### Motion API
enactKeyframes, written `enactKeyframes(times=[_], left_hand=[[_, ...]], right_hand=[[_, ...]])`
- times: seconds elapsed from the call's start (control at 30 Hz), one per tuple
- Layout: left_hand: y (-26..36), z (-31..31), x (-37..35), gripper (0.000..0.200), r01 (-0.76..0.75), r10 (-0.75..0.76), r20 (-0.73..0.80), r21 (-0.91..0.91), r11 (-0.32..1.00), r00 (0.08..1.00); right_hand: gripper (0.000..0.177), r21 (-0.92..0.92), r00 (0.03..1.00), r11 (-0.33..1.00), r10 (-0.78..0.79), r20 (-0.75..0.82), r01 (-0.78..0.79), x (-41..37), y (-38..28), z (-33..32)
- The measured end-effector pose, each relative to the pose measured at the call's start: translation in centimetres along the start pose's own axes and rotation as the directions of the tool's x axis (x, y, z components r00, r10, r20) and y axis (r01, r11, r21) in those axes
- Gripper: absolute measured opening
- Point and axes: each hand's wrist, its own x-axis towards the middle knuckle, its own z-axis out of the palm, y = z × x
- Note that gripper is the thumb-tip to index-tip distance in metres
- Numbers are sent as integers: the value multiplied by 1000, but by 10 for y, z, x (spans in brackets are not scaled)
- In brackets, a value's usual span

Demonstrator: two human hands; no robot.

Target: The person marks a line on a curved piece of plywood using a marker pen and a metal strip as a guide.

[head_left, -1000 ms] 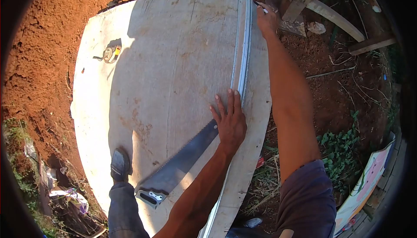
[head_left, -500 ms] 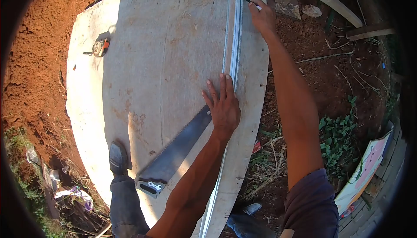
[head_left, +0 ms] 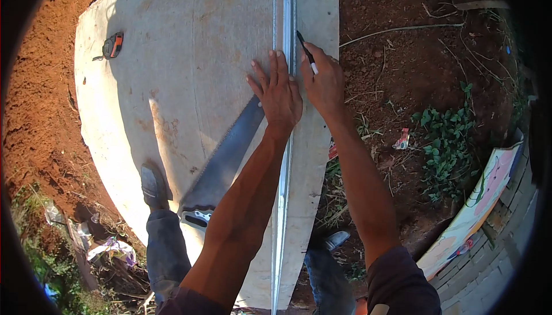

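Observation:
A long metal straightedge [head_left: 290, 16] lies lengthwise across a large plywood sheet [head_left: 172, 56]. My left hand [head_left: 279, 99] is spread flat, pressing on the straightedge and the wood beside it. Pinched in my right hand [head_left: 325, 82] is a black marker pen [head_left: 306, 50] with a white end, its tip against the right edge of the straightedge. The hand saw [head_left: 227, 157] rests on the sheet left of my left forearm. Its blade tip reaches near my left hand, and my forearm is close to its handle [head_left: 197, 216].
A tape measure [head_left: 112, 45] sits at the sheet's upper left. My shoe [head_left: 153, 184] stands on the sheet; the other shoe [head_left: 337, 239] is on the ground to the right. Red soil [head_left: 368, 22], weeds [head_left: 445, 142] and a printed board [head_left: 477, 206] lie around.
My right hand has drawn the marker down along the straightedge toward me, to beside my left hand. The camera view has shifted, while my left hand stays spread on the straightedge.

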Motion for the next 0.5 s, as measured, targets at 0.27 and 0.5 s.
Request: enactKeyframes(times=[0.27,0.5], left_hand=[[-7,6,-2,60,-27,19,-69,-117,993,997],[-14,10,-5,58,-88,77,-137,-73,994,988]], right_hand=[[31,23,990,996,77,119,-80,-114,-24,-21],[36,-36,945,985,170,278,-166,-215,-47,-38]])
